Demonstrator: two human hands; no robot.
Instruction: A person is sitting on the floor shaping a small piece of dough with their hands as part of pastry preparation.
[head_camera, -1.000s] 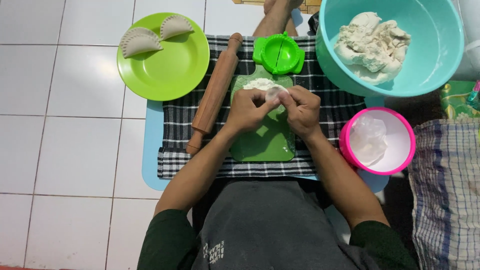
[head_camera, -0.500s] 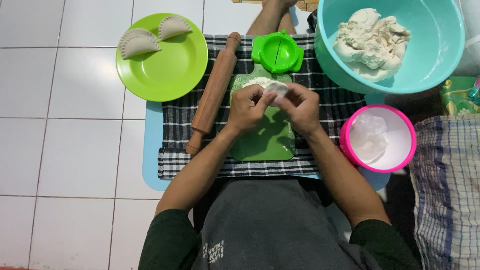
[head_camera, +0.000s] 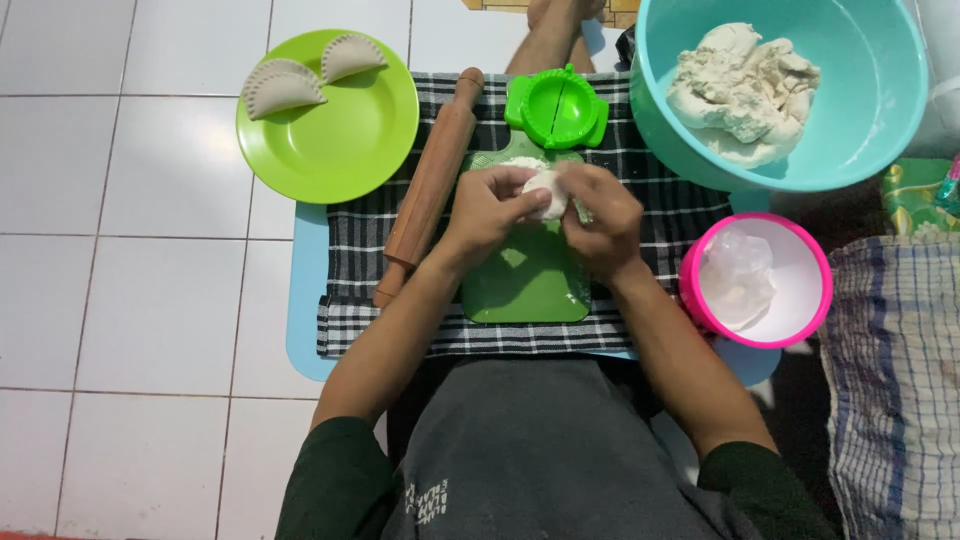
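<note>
Dough, a small pale round lump, sits pinched between your left hand and right hand, both grips closed on it, above the green plastic cutting board. Just beyond lies the green hinged dumpling press; the wooden rolling pin slants alongside your left hand. No labels show.
</note>
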